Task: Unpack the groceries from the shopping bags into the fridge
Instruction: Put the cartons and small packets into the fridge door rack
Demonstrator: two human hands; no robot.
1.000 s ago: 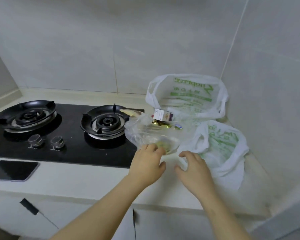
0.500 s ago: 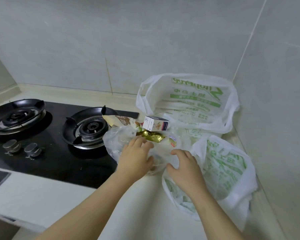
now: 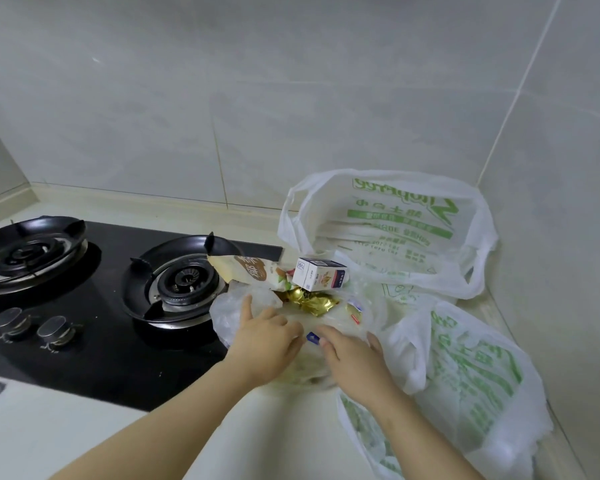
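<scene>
On the counter (image 3: 84,427) beside the stove (image 3: 101,341), we see the clear bag (image 3: 229,313) under 2 hands: right hand (image 3: 355,362) has straight fingers (image 3: 329,336), for left hand (image 3: 264,341) we cannot tell.

Our left hand (image 3: 267,344) and right hand (image 3: 355,360) resting on the clear bag (image 3: 226,311), small carton (image 3: 321,278) behind, toward the counter's (image 3: 284,431) right back corner

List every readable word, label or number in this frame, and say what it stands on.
"椰": large brown character on the beige packet; the rest is unclear.
Green print on the far shopping bag: seen reversed, unreadable.
Green print on the near shopping bag: crumpled, unreadable.
Print on the white carton: too small.
</scene>
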